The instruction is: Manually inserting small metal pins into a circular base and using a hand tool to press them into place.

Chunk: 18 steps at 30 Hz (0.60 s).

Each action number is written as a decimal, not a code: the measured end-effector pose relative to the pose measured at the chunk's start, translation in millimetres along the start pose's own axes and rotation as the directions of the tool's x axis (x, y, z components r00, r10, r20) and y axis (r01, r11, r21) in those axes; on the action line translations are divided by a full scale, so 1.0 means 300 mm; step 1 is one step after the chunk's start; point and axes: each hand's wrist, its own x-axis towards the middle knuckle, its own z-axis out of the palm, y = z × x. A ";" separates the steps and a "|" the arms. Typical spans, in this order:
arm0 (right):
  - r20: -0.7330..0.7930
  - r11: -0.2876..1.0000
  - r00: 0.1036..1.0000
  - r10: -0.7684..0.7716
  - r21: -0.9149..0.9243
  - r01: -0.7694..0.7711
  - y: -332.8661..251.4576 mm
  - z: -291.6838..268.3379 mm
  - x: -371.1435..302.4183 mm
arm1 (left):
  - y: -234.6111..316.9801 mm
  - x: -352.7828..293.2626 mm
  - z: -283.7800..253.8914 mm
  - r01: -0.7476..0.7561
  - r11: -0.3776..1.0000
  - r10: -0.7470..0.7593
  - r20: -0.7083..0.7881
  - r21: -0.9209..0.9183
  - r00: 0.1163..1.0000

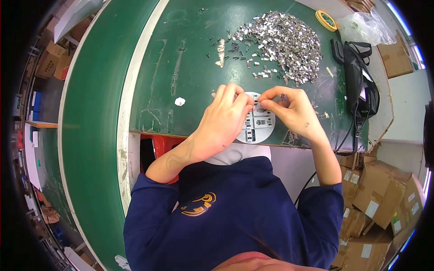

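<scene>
At the table's near edge lies a round pale grey plate (270, 132) with dark slots and raised small blocks. My left hand (226, 110) is over its left side, fingers curled together at the tips; what they hold, if anything, is hidden. From the right, my right hand (296, 110) reaches over the plate, thumb and forefinger pinched close to its surface. A small dark purplish piece (284, 99) shows between the right hand's fingers, too small to name. Both hands' fingertips are close together near the plate's far half.
A large heap of small shiny metal parts (285, 43) covers the far right of the green table (194, 86). Small black pieces (235, 47) lie beside it. A yellow tape roll (326, 21), clear plastic bag (366, 28) and black mesh bag (363, 81) stand right. Cardboard boxes (379, 192) fill the lower right.
</scene>
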 end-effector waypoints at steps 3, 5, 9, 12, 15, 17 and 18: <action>0.013 0.999 0.999 -0.040 0.028 0.039 -0.010 -0.006 -0.001 | -0.008 -0.008 0.003 -0.008 1.000 0.008 -0.019 -0.029 1.000; 0.032 0.999 0.999 -0.027 0.035 0.026 -0.016 -0.001 -0.006 | -0.013 -0.011 0.005 -0.011 0.998 0.009 -0.044 -0.055 0.999; 0.049 0.998 0.997 -0.060 0.034 0.059 -0.032 0.006 -0.012 | -0.036 -0.019 -0.003 0.013 0.990 -0.019 -0.048 -0.138 0.999; 0.070 0.990 0.988 -0.138 0.015 0.137 -0.035 0.016 -0.018 | -0.040 -0.023 -0.004 0.051 0.984 -0.059 -0.042 -0.171 0.997; 0.104 0.967 0.962 -0.252 -0.019 0.255 -0.038 0.029 -0.027 | -0.043 -0.028 0.004 0.075 0.978 -0.085 -0.045 -0.194 0.995; 0.130 0.960 0.956 -0.264 -0.060 0.273 -0.043 0.047 -0.042 | -0.043 -0.027 0.011 0.082 0.974 -0.096 -0.058 -0.211 0.994; 0.144 0.956 0.952 -0.269 -0.081 0.283 -0.047 0.056 -0.048 | -0.042 -0.026 0.011 0.082 0.974 -0.096 -0.057 -0.210 0.994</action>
